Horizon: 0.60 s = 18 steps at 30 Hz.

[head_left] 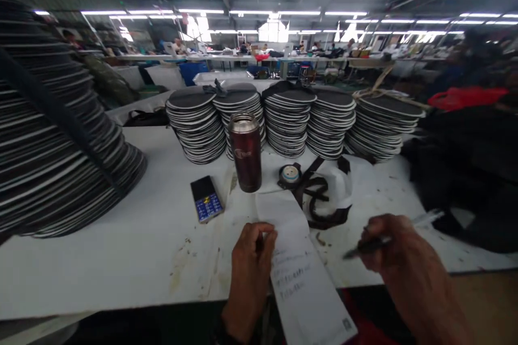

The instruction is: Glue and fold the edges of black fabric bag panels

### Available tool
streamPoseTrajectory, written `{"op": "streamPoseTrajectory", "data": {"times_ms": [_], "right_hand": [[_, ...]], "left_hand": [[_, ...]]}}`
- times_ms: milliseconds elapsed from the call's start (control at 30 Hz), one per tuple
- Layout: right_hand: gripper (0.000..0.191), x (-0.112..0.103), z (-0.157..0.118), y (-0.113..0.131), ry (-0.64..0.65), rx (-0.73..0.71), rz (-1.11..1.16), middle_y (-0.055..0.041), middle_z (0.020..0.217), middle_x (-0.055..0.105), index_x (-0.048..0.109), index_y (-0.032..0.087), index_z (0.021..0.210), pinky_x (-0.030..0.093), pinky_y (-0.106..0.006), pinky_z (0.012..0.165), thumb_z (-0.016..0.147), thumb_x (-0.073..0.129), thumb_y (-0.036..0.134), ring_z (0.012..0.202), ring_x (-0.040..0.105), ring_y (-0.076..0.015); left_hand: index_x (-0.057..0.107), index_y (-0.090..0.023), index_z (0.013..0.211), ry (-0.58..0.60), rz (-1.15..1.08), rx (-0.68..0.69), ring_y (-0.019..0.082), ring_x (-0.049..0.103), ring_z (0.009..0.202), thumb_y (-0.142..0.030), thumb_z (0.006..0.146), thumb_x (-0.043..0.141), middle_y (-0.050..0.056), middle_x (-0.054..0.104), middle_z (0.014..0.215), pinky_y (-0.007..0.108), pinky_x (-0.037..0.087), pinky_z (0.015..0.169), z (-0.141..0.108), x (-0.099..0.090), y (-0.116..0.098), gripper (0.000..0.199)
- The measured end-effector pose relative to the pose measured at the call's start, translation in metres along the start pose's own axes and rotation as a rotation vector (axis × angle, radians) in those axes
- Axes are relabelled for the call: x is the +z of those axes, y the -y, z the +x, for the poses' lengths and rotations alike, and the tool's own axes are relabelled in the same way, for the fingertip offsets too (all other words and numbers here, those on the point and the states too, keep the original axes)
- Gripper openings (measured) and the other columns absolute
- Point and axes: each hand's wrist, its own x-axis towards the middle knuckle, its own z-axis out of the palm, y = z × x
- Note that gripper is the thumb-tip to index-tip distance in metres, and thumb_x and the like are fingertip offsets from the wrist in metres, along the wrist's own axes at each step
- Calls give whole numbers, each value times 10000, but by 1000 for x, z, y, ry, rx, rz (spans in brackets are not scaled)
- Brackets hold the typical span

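Observation:
My left hand [251,259] pinches the left edge of a long white paper slip [301,280] with handwritten lines, which hangs over the front edge of the white table [121,248]. My right hand [394,245] grips a pen [366,248] with a clear barrel, its tip pointing left and just right of the slip. The pen is blurred.
A dark red metal flask [245,152] stands behind the paper, a keypad phone [206,199] to its left, a small round tape [290,174] and black straps [319,199] to its right. Stacks of black-and-white oval pieces [289,118] line the back; a tall stack [48,140] fills the left.

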Motion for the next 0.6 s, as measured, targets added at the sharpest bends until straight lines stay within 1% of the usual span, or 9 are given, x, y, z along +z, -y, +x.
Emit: {"op": "streamPoseTrajectory", "data": {"times_ms": [100,167,267,300,367,433,467,533,600], "right_hand": [[336,37,5,-4,131,139,280,-15,605,636,618,200,843,510,-274,530,839,520,522,551,608,-155],[330,64,9,-9,224,216,431,-18,677,664,627,184,864,551,-307,624,735,673,485,621,640,-166],[367,91,16,-21,265,249,477,-22,728,668,628,174,885,569,-352,711,699,709,481,694,656,-177],[373,95,19,-24,264,256,477,-22,738,665,624,173,895,569,-361,729,706,703,485,707,657,-177],[375,100,23,-30,259,267,467,-19,741,658,613,172,909,570,-367,727,723,688,489,706,654,-174],[361,102,26,-33,264,264,437,-16,732,654,608,172,921,567,-356,716,742,675,478,697,649,-169],[346,103,27,-33,269,256,415,-13,731,652,609,173,928,562,-342,714,751,672,465,694,646,-164],[314,105,28,-32,278,231,362,-7,736,648,612,177,926,549,-308,695,757,673,436,685,638,-154],[291,106,29,-32,281,203,304,0,722,638,615,179,881,537,-287,651,740,687,424,664,629,-154]], "left_hand": [[622,-224,843,22,205,58,214,546,760,-281,827,543,21,622,788,376,400,741,4,-5,-2,99],[638,-228,854,18,324,80,249,534,789,-261,822,549,34,635,794,431,373,765,3,-6,-1,100],[663,-239,893,-11,454,106,269,519,787,-244,832,539,60,628,815,440,378,716,-1,-5,2,139],[666,-241,918,-31,497,151,267,521,793,-232,838,530,65,626,838,430,390,702,-2,-5,4,157],[654,-224,974,-74,562,331,255,540,843,-194,858,495,71,636,912,407,426,714,-5,-4,8,199],[629,-204,1031,-110,596,516,238,554,948,-155,876,454,64,643,1030,382,451,784,-7,-4,12,239],[618,-199,1055,-113,601,562,234,549,1012,-146,880,445,57,638,1087,373,450,828,-6,-4,14,252],[602,-194,1087,-84,627,581,234,538,1087,-167,886,447,44,631,1149,370,449,871,-4,-5,17,255],[593,-184,1102,-17,657,569,230,558,1082,-206,893,446,45,636,1155,368,462,866,-1,-6,20,256]]}}
